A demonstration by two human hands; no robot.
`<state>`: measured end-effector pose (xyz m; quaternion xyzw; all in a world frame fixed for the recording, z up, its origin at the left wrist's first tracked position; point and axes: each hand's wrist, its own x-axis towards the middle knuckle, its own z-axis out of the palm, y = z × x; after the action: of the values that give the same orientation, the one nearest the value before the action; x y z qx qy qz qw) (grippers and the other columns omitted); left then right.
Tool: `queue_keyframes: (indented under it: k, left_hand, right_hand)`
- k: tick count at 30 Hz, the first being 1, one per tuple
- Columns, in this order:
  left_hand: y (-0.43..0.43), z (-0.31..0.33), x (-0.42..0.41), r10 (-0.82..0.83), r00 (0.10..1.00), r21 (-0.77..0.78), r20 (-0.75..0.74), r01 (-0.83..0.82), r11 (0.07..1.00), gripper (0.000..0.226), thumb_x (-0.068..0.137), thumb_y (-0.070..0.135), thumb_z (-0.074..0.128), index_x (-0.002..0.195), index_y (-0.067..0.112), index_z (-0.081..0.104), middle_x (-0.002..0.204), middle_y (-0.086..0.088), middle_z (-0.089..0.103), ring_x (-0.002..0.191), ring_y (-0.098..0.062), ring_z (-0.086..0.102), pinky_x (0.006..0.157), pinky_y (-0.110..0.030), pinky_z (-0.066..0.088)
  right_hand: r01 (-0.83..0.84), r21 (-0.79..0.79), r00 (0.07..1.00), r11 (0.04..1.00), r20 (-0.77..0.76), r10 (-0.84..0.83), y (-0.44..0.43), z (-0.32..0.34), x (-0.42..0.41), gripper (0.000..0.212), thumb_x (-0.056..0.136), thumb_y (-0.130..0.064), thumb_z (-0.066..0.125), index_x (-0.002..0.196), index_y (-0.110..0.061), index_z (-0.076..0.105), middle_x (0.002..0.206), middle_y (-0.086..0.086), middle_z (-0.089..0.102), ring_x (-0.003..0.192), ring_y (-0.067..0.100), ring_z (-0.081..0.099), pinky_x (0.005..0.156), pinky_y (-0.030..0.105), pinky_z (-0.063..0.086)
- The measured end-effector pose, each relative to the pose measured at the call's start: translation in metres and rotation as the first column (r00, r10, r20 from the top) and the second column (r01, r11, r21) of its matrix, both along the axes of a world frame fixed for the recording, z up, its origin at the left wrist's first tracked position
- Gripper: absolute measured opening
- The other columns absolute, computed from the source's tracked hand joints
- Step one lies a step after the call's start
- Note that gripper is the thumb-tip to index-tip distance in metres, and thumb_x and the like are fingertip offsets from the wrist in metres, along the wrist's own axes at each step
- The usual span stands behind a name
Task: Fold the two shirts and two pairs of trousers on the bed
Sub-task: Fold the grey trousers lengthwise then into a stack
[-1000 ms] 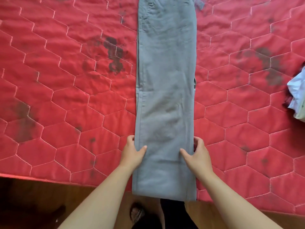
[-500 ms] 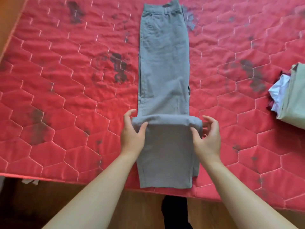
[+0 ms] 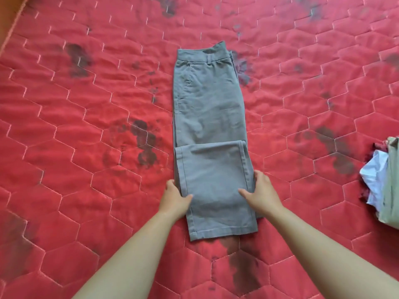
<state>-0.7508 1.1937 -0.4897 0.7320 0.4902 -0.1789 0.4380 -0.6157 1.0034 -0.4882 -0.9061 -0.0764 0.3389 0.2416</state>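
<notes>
Grey trousers (image 3: 208, 108) lie lengthwise on the red quilted bed (image 3: 86, 147), waistband at the far end. Their leg ends are folded up over the middle, so the hems cross the cloth about halfway along. My left hand (image 3: 176, 197) grips the folded part's left edge, thumb on top. My right hand (image 3: 260, 194) grips its right edge, thumb on top and fingers round the side. Both hands sit near the fold at the near end.
At the right edge lies a heap of other clothes (image 3: 386, 184), pale green and white cloth. Dark stains mark the quilt in several places. A wooden bed frame (image 3: 8, 16) shows at the top left corner.
My hands carried the leg ends up and away, laid them flat over the trousers' middle, and now hold the sides of the folded part. The view has shifted forward over the bed.
</notes>
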Motion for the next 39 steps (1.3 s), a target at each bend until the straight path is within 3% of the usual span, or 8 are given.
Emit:
queue_keyframes:
  k: [6,9,12,21,24,27,31,39]
  left_hand:
    - [-0.021,-0.018,-0.013,0.057,0.998,0.197,-0.022,-0.052,0.979,0.079,0.074,0.032,0.075,0.135,0.008,0.031,0.134,-0.017,0.038,0.124,-0.034,0.036,0.102,-0.035,0.027]
    - [-0.019,-0.010,-0.014,0.128,0.991,0.190,-0.034,-0.119,0.975,0.087,0.072,0.031,0.077,0.138,0.012,0.023,0.138,-0.017,0.025,0.123,-0.038,0.035,0.101,-0.040,0.031]
    - [-0.018,-0.003,-0.022,0.135,0.990,0.166,-0.042,-0.127,0.978,0.077,0.074,0.026,0.076,0.131,0.010,0.028,0.132,-0.017,0.028,0.111,-0.038,0.047,0.093,-0.040,0.039]
    - [-0.039,-0.016,-0.035,0.108,0.994,0.067,0.028,-0.109,0.992,0.038,0.084,0.029,0.066,0.100,0.014,0.034,0.086,0.000,0.058,0.091,-0.032,0.061,0.075,-0.036,0.045]
    - [-0.060,-0.017,-0.033,0.137,0.988,-0.017,0.076,-0.136,0.991,0.040,0.083,0.023,0.067,0.106,0.013,0.037,0.103,-0.006,0.065,0.100,-0.029,0.061,0.071,-0.024,0.037]
    - [-0.060,-0.004,-0.024,0.184,0.968,-0.008,0.172,-0.185,0.983,0.041,0.082,0.018,0.068,0.106,0.018,0.036,0.099,0.002,0.061,0.097,-0.023,0.061,0.066,-0.015,0.033]
    - [-0.024,0.032,0.013,0.233,0.910,-0.010,0.344,-0.244,0.970,0.042,0.083,0.016,0.067,0.107,0.020,0.032,0.101,-0.001,0.061,0.086,-0.016,0.058,0.066,-0.014,0.036]
    - [0.105,0.088,0.165,0.252,0.815,0.049,0.522,-0.324,0.945,0.045,0.092,0.031,0.055,0.131,0.016,0.039,0.115,-0.003,0.052,0.110,-0.022,0.051,0.080,-0.019,0.032]
  right_hand:
    - [0.270,0.006,0.959,0.963,0.087,-0.269,-0.008,-0.019,-0.034,0.048,0.071,-0.030,0.077,0.107,-0.022,0.047,0.096,-0.005,0.060,0.091,0.021,0.060,0.068,0.031,0.040]
    - [0.235,0.033,0.950,0.972,0.203,-0.236,-0.005,-0.011,-0.031,0.027,0.076,-0.024,0.073,0.092,-0.020,0.050,0.090,-0.005,0.058,0.082,0.016,0.054,0.066,0.028,0.036]
    - [0.245,0.050,0.956,0.968,0.156,-0.250,-0.006,0.000,-0.027,0.016,0.078,-0.022,0.069,0.083,-0.020,0.054,0.081,-0.008,0.062,0.076,0.016,0.058,0.065,0.033,0.043]
    - [0.182,-0.075,0.983,0.980,0.005,-0.182,-0.031,-0.014,-0.038,0.035,0.080,-0.026,0.069,0.108,-0.014,0.051,0.099,0.002,0.067,0.095,0.025,0.062,0.072,0.033,0.045]
    - [0.195,-0.011,0.981,0.981,0.022,-0.195,-0.035,-0.010,-0.044,0.034,0.079,-0.022,0.069,0.106,-0.021,0.048,0.091,-0.005,0.064,0.089,0.021,0.063,0.070,0.032,0.045]
    - [0.223,0.111,0.971,0.968,0.056,-0.231,-0.028,0.008,-0.036,0.037,0.078,-0.019,0.066,0.108,-0.027,0.045,0.089,-0.012,0.062,0.081,0.012,0.061,0.069,0.031,0.045]
    - [0.282,0.258,0.953,0.924,0.035,-0.301,0.003,0.046,0.004,0.043,0.077,-0.020,0.066,0.110,-0.036,0.045,0.084,-0.023,0.058,0.074,-0.012,0.056,0.062,0.011,0.039]
    - [0.380,0.521,0.907,0.765,-0.048,-0.418,0.127,0.104,0.155,0.038,0.087,-0.029,0.058,0.123,-0.018,0.049,0.105,0.005,0.062,0.085,0.015,0.062,0.080,0.033,0.051]
